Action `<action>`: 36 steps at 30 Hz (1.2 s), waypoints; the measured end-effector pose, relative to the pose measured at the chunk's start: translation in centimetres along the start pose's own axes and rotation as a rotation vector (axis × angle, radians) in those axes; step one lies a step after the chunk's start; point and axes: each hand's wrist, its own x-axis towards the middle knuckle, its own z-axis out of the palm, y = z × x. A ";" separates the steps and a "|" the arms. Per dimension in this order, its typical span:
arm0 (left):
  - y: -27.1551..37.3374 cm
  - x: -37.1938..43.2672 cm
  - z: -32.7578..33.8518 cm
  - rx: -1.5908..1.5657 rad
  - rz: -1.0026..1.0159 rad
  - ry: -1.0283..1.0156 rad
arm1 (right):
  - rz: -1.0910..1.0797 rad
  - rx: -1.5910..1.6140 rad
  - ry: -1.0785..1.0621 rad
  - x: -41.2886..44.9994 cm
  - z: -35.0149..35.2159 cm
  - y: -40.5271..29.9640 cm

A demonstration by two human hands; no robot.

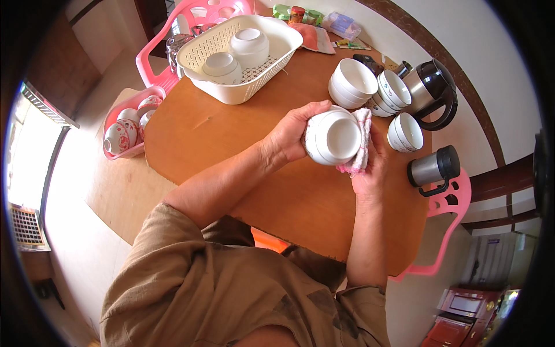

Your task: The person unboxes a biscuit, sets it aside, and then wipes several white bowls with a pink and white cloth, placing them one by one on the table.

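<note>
Above the wooden table, my left hand [289, 133] grips the side of a white bowl [336, 138], whose foot ring faces up toward me. My right hand [373, 162] presses a folded pink-and-white cloth [362, 139] against the bowl's other side; its fingers are partly hidden behind the cloth. Just beyond stand a stack of plain white bowls [353, 82], a stack of patterned bowls [392, 92] and a smaller stack [405, 132]. At the upper left, a cream plastic basket [236, 96] holds upturned white bowls [221, 65].
A steel kettle [427, 86] and a lidded steel mug [427, 170] stand along the right side of the brown table [208, 139]. To the left, a pink basin [130, 152] holds several red-patterned bowls. Pink plastic chairs [149, 52] flank the table. A red cloth [310, 38] lies at the back.
</note>
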 end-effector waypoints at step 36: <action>-1.3 -1.6 2.3 0.702 0.080 0.278 | -0.093 0.140 0.154 0.2 -1.0 -0.9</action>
